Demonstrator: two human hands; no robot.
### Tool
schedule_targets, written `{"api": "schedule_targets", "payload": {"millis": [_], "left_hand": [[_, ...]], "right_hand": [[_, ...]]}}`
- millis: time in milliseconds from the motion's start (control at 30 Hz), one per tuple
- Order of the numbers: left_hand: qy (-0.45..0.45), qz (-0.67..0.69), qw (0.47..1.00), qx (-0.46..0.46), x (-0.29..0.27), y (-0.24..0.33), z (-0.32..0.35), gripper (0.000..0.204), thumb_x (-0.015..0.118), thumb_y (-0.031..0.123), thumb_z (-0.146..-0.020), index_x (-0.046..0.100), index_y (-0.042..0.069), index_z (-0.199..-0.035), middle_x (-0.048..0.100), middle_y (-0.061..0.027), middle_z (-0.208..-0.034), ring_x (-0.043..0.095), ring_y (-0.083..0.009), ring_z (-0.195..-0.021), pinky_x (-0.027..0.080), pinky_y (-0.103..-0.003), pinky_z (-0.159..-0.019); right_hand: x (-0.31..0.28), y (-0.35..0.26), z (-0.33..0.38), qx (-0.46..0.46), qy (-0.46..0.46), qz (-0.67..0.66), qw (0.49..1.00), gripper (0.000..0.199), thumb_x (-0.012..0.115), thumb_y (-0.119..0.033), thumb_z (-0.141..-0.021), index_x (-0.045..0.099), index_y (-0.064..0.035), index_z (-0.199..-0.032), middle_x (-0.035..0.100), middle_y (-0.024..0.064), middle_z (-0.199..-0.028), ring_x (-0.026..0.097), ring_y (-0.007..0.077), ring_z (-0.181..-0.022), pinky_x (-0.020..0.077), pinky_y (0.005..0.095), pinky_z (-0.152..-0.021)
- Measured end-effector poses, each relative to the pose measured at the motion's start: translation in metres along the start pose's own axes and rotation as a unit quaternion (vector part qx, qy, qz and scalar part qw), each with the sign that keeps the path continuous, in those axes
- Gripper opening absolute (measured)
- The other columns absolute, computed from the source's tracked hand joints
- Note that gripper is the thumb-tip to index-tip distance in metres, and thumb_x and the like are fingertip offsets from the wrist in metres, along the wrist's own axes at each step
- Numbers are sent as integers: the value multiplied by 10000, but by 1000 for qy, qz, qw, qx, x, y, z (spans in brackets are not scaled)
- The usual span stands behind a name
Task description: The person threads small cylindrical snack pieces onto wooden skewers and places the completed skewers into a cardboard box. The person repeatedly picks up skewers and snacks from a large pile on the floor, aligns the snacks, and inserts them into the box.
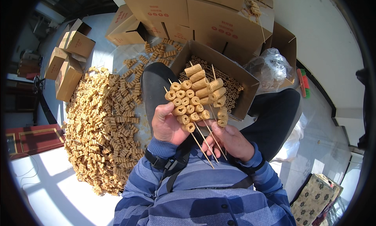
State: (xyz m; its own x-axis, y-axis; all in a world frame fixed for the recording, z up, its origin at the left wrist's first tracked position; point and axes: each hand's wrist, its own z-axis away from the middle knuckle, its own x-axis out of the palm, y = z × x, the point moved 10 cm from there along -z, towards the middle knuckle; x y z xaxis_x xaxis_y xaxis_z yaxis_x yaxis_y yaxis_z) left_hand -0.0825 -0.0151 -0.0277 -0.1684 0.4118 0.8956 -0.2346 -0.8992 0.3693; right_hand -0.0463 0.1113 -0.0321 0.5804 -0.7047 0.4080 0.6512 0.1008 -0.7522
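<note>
My left hand (168,126) grasps a bunch of skewers (190,96) from the left side, thumb pressed along the outermost rolls, its other fingers mostly hidden underneath. My right hand (233,141) grasps the lower part of the bunch, fingers curled behind the bare sticks and thumb just below the rightmost rolls. How firmly it grips I cannot tell. The tan hollow rolls sit close together in slanting rows, with pointed stick ends showing above them and long bare sticks slanting down between my hands.

I hold the bunch over my lap, in front of the near left part of the open carton (247,79), whose left corner is by my left knee (154,85). More skewers fill its inside, many with their round roll ends facing up. Beyond its left edge, loose skewers (160,51) lie scattered on the floor (315,141), and a large heap (102,124) spreads to my left. Stacked cartons (156,10) stand behind the open one. A clear plastic bag (270,69) bulges beside its right corner, and a brush (303,83) with red bristles stands farther right, near the wall.
</note>
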Motion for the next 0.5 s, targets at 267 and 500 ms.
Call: {"api": "schedule_targets", "payload": {"millis": [267, 500], "left_hand": [[2, 28, 998, 61, -6, 17, -1, 768, 654, 334, -866, 393, -15, -1498, 494, -237, -1486, 515, -413, -1352, 438, -599, -1121], [-12, 23, 999, 46, -4, 15, -2, 776, 645, 312, -877, 367, -48, -1506, 492, -257, -1479, 520, -415, -1348, 457, -566, -1113]], "right_hand": [[-12, 6, 10, 11, 50, 68, 996, 549, 351, -379, -1131, 379, -22, -1547, 729, 88, -864, 642, 84, -677, 502, 197, -578], [-1, 11, 12, 70, -23, 76, 994, 552, 348, -400, -1130, 395, -32, -1540, 718, 70, -828, 624, 75, -632, 499, 200, -568]]}}
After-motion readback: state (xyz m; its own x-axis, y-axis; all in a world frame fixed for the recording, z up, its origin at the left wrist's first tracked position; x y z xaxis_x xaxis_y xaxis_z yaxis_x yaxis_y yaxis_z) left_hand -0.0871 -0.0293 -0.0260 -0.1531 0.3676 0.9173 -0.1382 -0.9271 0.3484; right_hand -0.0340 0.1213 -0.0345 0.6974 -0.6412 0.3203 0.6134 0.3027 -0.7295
